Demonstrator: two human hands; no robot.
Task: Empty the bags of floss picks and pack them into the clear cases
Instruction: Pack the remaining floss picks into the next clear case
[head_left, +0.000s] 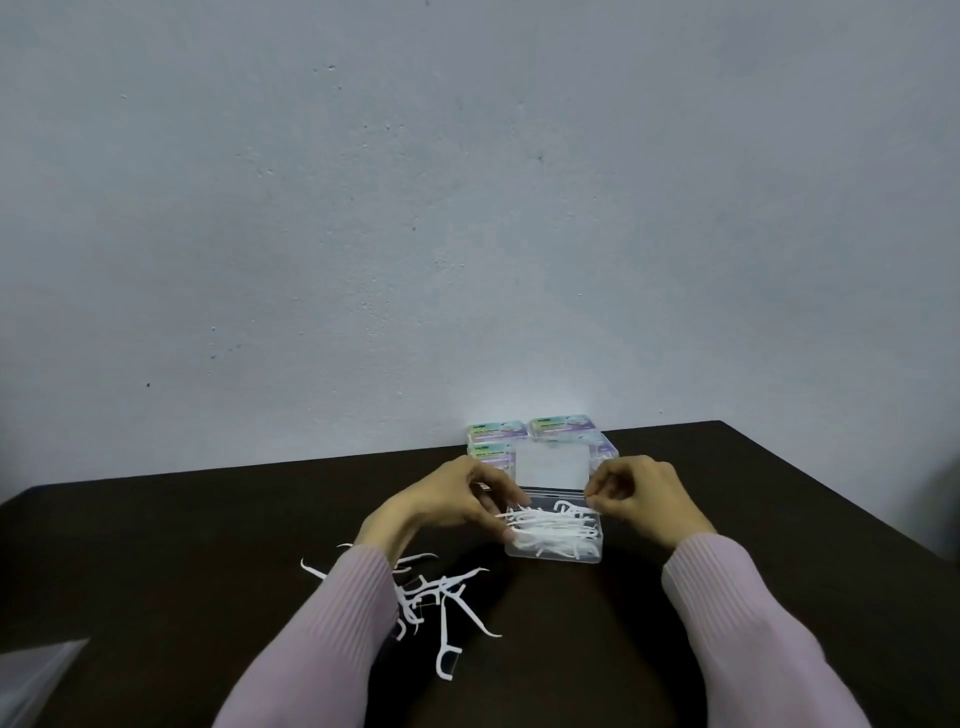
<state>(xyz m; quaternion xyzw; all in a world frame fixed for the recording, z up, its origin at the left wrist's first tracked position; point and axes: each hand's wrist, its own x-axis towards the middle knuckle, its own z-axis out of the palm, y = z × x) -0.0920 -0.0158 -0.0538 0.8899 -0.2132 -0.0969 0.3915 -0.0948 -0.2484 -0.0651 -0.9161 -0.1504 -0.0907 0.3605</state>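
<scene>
An open clear case (556, 555) sits mid-table with its lid (553, 467) standing upright behind it. A bundle of white floss picks (550, 527) lies across the case. My left hand (447, 501) is at the case's left side, thumb and curled fingers pinching the left end of the bundle. At the case's right rim, my right hand (641, 499) has its fingers curled, the tips pinching at the bundle's right end. Several loose floss picks (441, 597) are scattered on the dark table (779, 519), partly under my left forearm.
Several closed cases with coloured labels (558, 427) stand against the wall behind the open case. A clear plastic bag (31, 675) lies at the table's front left corner. The table's right edge slants away at the far right.
</scene>
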